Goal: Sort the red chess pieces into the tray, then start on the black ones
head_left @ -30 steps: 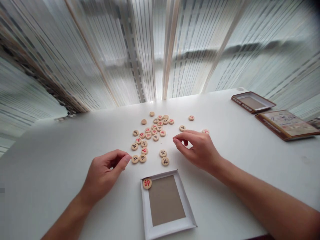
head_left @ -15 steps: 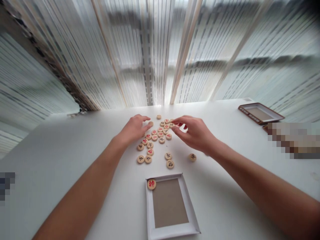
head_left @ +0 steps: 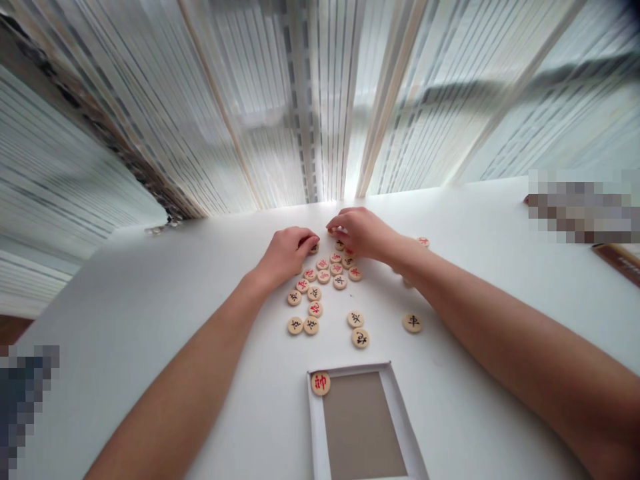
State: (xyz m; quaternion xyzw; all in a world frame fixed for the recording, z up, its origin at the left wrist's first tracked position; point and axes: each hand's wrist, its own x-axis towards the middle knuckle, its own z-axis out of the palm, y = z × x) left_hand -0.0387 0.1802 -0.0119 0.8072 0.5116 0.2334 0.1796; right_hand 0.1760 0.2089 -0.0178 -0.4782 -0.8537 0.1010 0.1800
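Round wooden pieces with red or black characters lie in a loose cluster on the white table. At the cluster's far left, my left hand pinches a black-marked piece between thumb and fingertips. My right hand is at the far end of the cluster, its fingers closed round a piece that shows only in part. Nearer me, a piece with a red character rests on the top left corner of a shallow white tray with a grey-brown bottom.
One black-marked piece lies apart at the right, and a red-marked piece is beyond my right forearm. A brown-edged box is at the right edge. Striped curtains hang behind the table.
My right hand has moved left and away from me to the far piece. My left hand has closed on a piece. The whole view has shifted, leaving the box at the right partly out of frame.
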